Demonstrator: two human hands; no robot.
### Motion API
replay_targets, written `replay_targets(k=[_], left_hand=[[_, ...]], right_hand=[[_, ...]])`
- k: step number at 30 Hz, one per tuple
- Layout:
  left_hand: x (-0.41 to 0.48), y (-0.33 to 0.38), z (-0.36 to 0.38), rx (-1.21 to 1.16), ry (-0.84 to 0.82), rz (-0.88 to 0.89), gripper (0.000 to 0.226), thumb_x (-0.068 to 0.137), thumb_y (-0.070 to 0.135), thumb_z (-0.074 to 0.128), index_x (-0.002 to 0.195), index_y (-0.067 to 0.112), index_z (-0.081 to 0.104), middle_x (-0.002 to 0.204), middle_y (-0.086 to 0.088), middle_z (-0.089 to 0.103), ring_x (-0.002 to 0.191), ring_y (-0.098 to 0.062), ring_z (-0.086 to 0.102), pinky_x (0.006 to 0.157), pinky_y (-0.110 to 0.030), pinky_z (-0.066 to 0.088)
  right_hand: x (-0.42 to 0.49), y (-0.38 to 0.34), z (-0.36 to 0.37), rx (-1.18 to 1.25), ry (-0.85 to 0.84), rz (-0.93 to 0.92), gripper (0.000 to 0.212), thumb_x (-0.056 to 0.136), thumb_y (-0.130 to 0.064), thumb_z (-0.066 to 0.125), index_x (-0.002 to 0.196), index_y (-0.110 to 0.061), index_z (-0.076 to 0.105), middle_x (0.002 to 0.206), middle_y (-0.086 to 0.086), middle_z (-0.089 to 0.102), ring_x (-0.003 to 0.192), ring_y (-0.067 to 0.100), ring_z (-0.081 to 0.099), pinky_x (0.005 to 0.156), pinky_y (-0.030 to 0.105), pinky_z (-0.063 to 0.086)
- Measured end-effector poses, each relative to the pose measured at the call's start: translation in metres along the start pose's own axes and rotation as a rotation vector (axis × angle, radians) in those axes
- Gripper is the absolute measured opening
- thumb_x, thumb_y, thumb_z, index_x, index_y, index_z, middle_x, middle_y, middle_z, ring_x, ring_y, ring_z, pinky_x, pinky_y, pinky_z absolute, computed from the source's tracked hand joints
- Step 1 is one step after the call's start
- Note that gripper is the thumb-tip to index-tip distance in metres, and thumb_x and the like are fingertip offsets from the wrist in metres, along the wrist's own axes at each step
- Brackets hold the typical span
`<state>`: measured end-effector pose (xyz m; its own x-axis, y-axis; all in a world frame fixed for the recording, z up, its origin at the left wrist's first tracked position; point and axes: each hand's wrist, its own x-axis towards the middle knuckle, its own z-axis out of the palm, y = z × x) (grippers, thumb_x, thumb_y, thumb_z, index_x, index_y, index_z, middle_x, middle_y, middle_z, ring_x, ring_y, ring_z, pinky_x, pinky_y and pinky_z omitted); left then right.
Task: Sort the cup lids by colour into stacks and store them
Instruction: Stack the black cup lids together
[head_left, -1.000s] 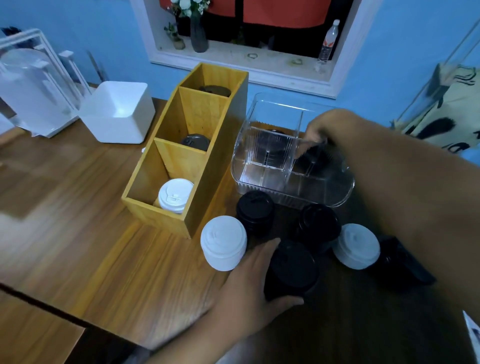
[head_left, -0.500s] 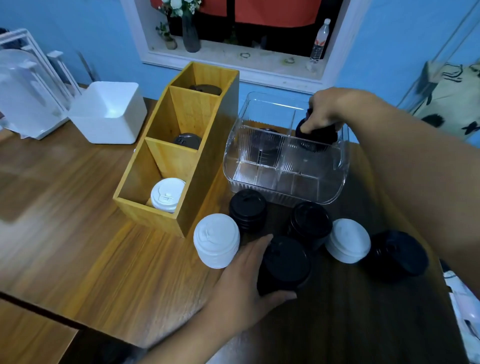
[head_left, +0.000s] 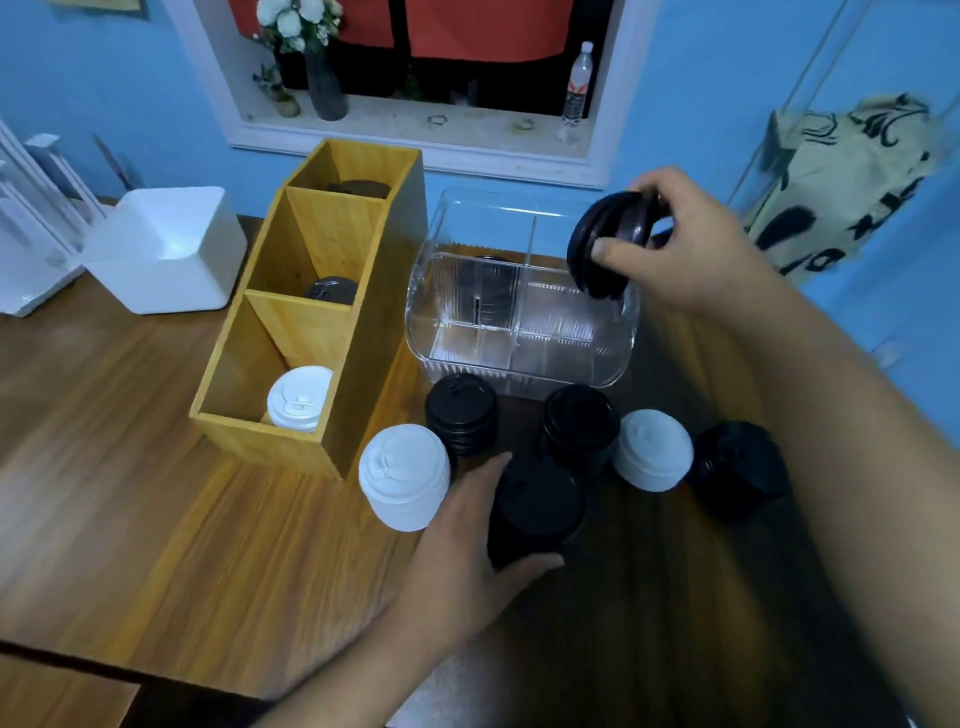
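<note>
My right hand (head_left: 691, 244) grips a small stack of black lids (head_left: 605, 244), tilted on edge above the right end of the clear plastic bin (head_left: 524, 374). My left hand (head_left: 467, 561) wraps around a tall stack of black lids (head_left: 535, 504) standing on the table. Other black stacks (head_left: 460, 413), (head_left: 579, 426), (head_left: 737, 467) and two white stacks (head_left: 402, 475), (head_left: 652, 449) stand in front of the bin. The wooden three-compartment box (head_left: 358, 374) holds a white stack (head_left: 298, 397) in front and dark lids (head_left: 330, 291) behind.
A white square container (head_left: 166, 249) and a white rack (head_left: 26, 218) stand at the back left. Behind the table, the window sill carries a vase (head_left: 324, 88) and a bottle (head_left: 576, 85). A patterned bag (head_left: 836, 182) hangs at the right. The table's front edge runs near my left forearm.
My right hand has lifted the black lids out of the clear bin's right end and tipped them on edge. My left hand stays on the tall black stack.
</note>
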<state>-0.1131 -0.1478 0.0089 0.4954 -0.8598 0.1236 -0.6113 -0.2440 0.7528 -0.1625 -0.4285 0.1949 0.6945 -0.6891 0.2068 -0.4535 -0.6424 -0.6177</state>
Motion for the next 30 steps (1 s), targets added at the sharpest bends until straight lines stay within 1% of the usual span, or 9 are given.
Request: replay_targets(k=[2, 5, 10, 15, 19, 21, 23, 26, 30], left_hand=[[0.001, 0.000, 0.000, -0.006, 0.003, 0.006, 0.099, 0.075, 0.073, 0.073, 0.155, 0.033, 0.031, 0.145, 0.029, 0.038, 0.134, 0.020, 0.030, 0.108, -0.001, 0.022], [0.002, 0.000, 0.001, -0.026, 0.020, 0.021, 0.098, 0.076, 0.067, 0.078, 0.154, 0.029, 0.034, 0.147, 0.021, 0.044, 0.135, 0.015, 0.035, 0.110, -0.005, 0.025], [0.003, 0.001, 0.000, -0.049, 0.010, 0.045, 0.094, 0.078, 0.059, 0.080, 0.154, 0.026, 0.035, 0.146, 0.016, 0.048, 0.136, 0.005, 0.042, 0.111, -0.011, 0.030], [0.003, -0.001, 0.003, -0.057, 0.006, 0.049, 0.096, 0.078, 0.056, 0.081, 0.155, 0.021, 0.034, 0.148, 0.010, 0.048, 0.139, -0.001, 0.042, 0.115, -0.018, 0.033], [0.004, -0.001, 0.004, -0.057, 0.010, 0.068, 0.095, 0.079, 0.055, 0.080, 0.154, 0.019, 0.035, 0.147, 0.006, 0.049, 0.139, -0.005, 0.044, 0.116, -0.021, 0.034], [0.004, 0.000, 0.004, -0.063, 0.011, 0.071, 0.094, 0.079, 0.056, 0.079, 0.153, 0.019, 0.036, 0.147, 0.006, 0.049, 0.139, -0.006, 0.044, 0.116, -0.024, 0.035], [0.003, -0.001, 0.005, -0.071, 0.012, 0.066, 0.094, 0.079, 0.055, 0.080, 0.153, 0.019, 0.036, 0.147, 0.006, 0.050, 0.139, -0.006, 0.045, 0.116, -0.029, 0.037], [0.003, 0.000, 0.004, -0.086, -0.004, 0.062, 0.092, 0.079, 0.051, 0.083, 0.153, 0.020, 0.037, 0.145, 0.007, 0.051, 0.137, -0.007, 0.046, 0.114, -0.036, 0.041], [0.003, 0.001, 0.005, -0.085, 0.002, 0.076, 0.092, 0.079, 0.049, 0.084, 0.152, 0.020, 0.037, 0.144, 0.007, 0.051, 0.137, -0.009, 0.047, 0.113, -0.039, 0.042]], right_hand=[[-0.070, 0.008, 0.009, 0.214, 0.018, 0.008, 0.043, 0.082, -0.023, 0.078, 0.118, -0.026, 0.056, 0.105, -0.015, 0.063, 0.087, -0.003, 0.062, 0.072, 0.016, 0.051], [-0.164, 0.035, 0.040, 0.317, 0.068, 0.090, 0.056, 0.079, -0.012, 0.078, 0.125, -0.029, 0.051, 0.112, -0.022, 0.056, 0.100, -0.016, 0.055, 0.077, 0.000, 0.042], [-0.241, 0.080, 0.084, 0.276, 0.134, 0.174, 0.079, 0.066, -0.015, 0.092, 0.127, -0.026, 0.042, 0.119, -0.018, 0.049, 0.112, -0.003, 0.052, 0.090, 0.005, 0.040], [-0.261, 0.091, 0.091, 0.166, 0.094, 0.158, 0.081, 0.065, -0.035, 0.093, 0.126, -0.022, 0.040, 0.123, -0.007, 0.043, 0.114, 0.001, 0.049, 0.091, 0.009, 0.041], [-0.278, 0.093, 0.085, 0.128, 0.000, 0.223, 0.083, 0.066, -0.043, 0.090, 0.127, -0.036, 0.035, 0.133, -0.015, 0.038, 0.124, -0.010, 0.040, 0.095, 0.004, 0.034], [-0.280, 0.092, 0.077, 0.136, -0.051, 0.215, 0.081, 0.068, -0.042, 0.089, 0.129, -0.039, 0.035, 0.139, -0.019, 0.037, 0.127, -0.012, 0.037, 0.099, 0.007, 0.033], [-0.275, 0.090, 0.065, 0.142, -0.065, 0.198, 0.078, 0.072, -0.044, 0.085, 0.133, -0.040, 0.037, 0.142, -0.022, 0.038, 0.129, -0.010, 0.040, 0.101, 0.014, 0.036], [-0.255, 0.085, 0.053, 0.055, -0.114, 0.184, 0.071, 0.076, -0.056, 0.077, 0.136, -0.042, 0.041, 0.132, -0.024, 0.047, 0.120, -0.005, 0.047, 0.097, 0.019, 0.040], [-0.232, 0.073, 0.060, -0.215, -0.205, 0.188, 0.084, 0.072, -0.080, 0.064, 0.139, -0.035, 0.042, 0.131, -0.017, 0.047, 0.121, 0.008, 0.043, 0.094, 0.025, 0.036]])
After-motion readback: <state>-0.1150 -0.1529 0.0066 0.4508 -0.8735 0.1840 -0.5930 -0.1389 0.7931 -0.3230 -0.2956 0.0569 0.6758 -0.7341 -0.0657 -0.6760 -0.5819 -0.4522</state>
